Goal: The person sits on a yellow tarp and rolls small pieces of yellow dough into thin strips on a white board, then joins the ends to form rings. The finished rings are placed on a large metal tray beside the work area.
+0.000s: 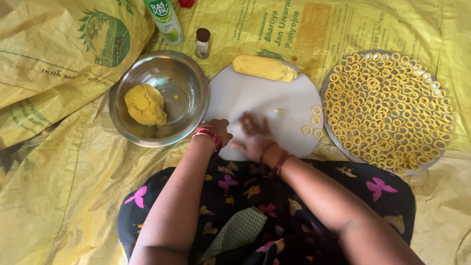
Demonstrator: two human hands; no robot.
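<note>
My left hand (219, 128) rests curled at the near edge of a round white board (255, 95), red bangles on the wrist. Blurred with motion, my right hand (252, 132) lies flat on the board just beside it, fingers spread; what is under the palm is hidden. A small bit of yellow dough (280, 111) lies on the board beyond the fingers. A log of yellow dough (265, 67) sits at the board's far edge. Three small dough rings (314, 122) lie at its right edge.
A steel bowl (189, 83) at left holds a lump of yellow dough (145, 104). A round plate (329, 88) at right is covered with several dough rings. A green-white bottle (165, 20) and a small brown-capped jar (202, 42) stand behind. Yellow sacking (59, 172) covers the floor.
</note>
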